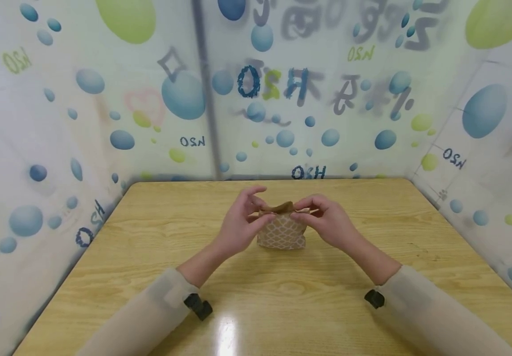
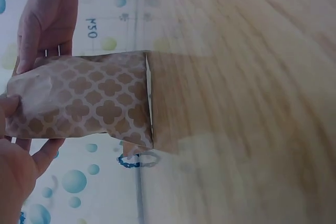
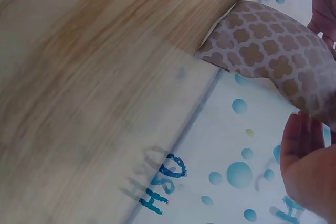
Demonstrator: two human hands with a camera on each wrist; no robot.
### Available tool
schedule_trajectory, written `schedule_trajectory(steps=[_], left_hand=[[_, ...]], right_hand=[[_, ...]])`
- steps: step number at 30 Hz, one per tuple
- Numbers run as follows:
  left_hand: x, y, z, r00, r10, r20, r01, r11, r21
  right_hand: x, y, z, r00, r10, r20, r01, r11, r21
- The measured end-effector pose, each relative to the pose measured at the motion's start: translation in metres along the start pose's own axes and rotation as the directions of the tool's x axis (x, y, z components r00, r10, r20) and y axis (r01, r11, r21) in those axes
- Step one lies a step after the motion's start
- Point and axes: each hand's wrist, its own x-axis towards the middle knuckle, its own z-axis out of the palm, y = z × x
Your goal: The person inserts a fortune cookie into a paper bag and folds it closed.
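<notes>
A small brown paper bag (image 1: 281,233) with a white lattice pattern stands upright near the middle of the wooden table. Its bottom edge meets the tabletop, as the left wrist view of the bag (image 2: 89,98) shows. At the top left corner, my left hand (image 1: 240,222) pinches the rim between thumb and fingers. My right hand (image 1: 331,222) pinches the rim at the top right corner. Between the hands, a plain brown flap of paper rises behind the front edge. The bag's inside is hidden. In the right wrist view, my right hand (image 3: 310,161) is beside the bag (image 3: 273,51).
The wooden table (image 1: 149,257) spreads out on all sides of the bag. Behind it and at both sides hang pale curtains (image 1: 256,128) printed with blue and green bubbles. Black straps or devices (image 1: 198,306) sit at both wrists, over light sleeves.
</notes>
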Motion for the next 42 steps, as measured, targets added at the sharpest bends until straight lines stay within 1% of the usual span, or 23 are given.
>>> schedule_trajectory(steps=[3, 5, 7, 8, 10, 11, 14, 15, 17, 19, 21, 24, 27, 29, 33, 36, 39, 42], left_hand=[[0.002, 0.000, -0.001, 0.999, -0.042, -0.017, 0.041, 0.996, -0.073], [0.002, 0.000, -0.002, 0.997, -0.075, -0.025, 0.071, 0.989, -0.127], [0.003, 0.000, -0.002, 0.994, -0.103, -0.021, 0.098, 0.982, -0.163], [0.004, 0.001, -0.003, 0.993, -0.119, -0.013, 0.115, 0.980, -0.160], [0.004, 0.001, -0.004, 0.987, -0.161, 0.022, 0.162, 0.980, -0.118], [0.005, 0.002, -0.004, 0.984, -0.175, 0.036, 0.177, 0.981, -0.083], [0.004, 0.000, -0.002, 0.976, -0.202, 0.080, 0.204, 0.979, -0.014], [0.004, 0.000, -0.001, 0.974, -0.209, 0.088, 0.211, 0.977, -0.015], [0.003, -0.002, 0.000, 0.976, -0.201, 0.088, 0.204, 0.978, -0.035], [0.003, -0.003, 0.001, 0.972, -0.220, 0.088, 0.227, 0.971, -0.076], [0.004, -0.003, 0.001, 0.966, -0.244, 0.081, 0.251, 0.962, -0.103], [0.005, -0.003, -0.001, 0.956, -0.283, 0.070, 0.290, 0.949, -0.125], [0.005, -0.003, -0.003, 0.955, -0.288, 0.074, 0.295, 0.948, -0.119], [0.005, -0.002, -0.004, 0.956, -0.282, 0.078, 0.290, 0.951, -0.110], [0.003, -0.001, -0.005, 0.958, -0.274, 0.090, 0.282, 0.955, -0.089], [0.002, 0.000, -0.005, 0.957, -0.275, 0.088, 0.283, 0.955, -0.094], [0.002, 0.000, -0.005, 0.958, -0.276, 0.074, 0.282, 0.954, -0.096], [0.001, 0.002, -0.005, 0.959, -0.274, 0.075, 0.279, 0.957, -0.077]], right_hand=[[0.000, 0.001, 0.000, 1.000, -0.009, 0.004, 0.009, 0.998, 0.063], [0.001, 0.002, -0.001, 1.000, -0.019, 0.001, 0.019, 0.997, 0.078], [0.001, 0.002, -0.003, 1.000, -0.027, -0.001, 0.027, 0.996, 0.084], [0.001, 0.003, -0.003, 0.999, -0.032, -0.003, 0.032, 0.996, 0.080], [0.001, 0.003, -0.005, 0.999, -0.037, -0.004, 0.037, 0.997, 0.072], [0.001, 0.004, -0.005, 0.999, -0.036, 0.001, 0.036, 0.996, 0.079], [0.001, 0.006, -0.004, 0.998, -0.019, 0.054, 0.013, 0.994, 0.113], [0.001, 0.007, -0.003, 0.997, -0.002, 0.073, -0.007, 0.991, 0.130], [0.001, 0.008, -0.002, 0.995, 0.033, 0.096, -0.047, 0.987, 0.155], [0.002, 0.010, -0.001, 0.993, 0.052, 0.102, -0.069, 0.984, 0.165], [0.002, 0.011, -0.001, 0.995, 0.058, 0.082, -0.070, 0.986, 0.153], [0.003, 0.013, -0.003, 0.997, 0.029, 0.075, -0.039, 0.991, 0.131], [0.004, 0.014, -0.004, 0.995, 0.005, 0.095, -0.016, 0.993, 0.117], [0.005, 0.014, -0.004, 0.994, -0.008, 0.107, -0.003, 0.994, 0.109], [0.003, 0.011, -0.005, 0.994, -0.026, 0.106, 0.019, 0.998, 0.060], [0.003, 0.010, -0.005, 0.993, -0.050, 0.105, 0.046, 0.998, 0.037], [0.002, 0.010, -0.006, 0.989, -0.094, 0.112, 0.090, 0.995, 0.045], [0.002, 0.012, -0.006, 0.982, -0.146, 0.123, 0.140, 0.989, 0.054]])
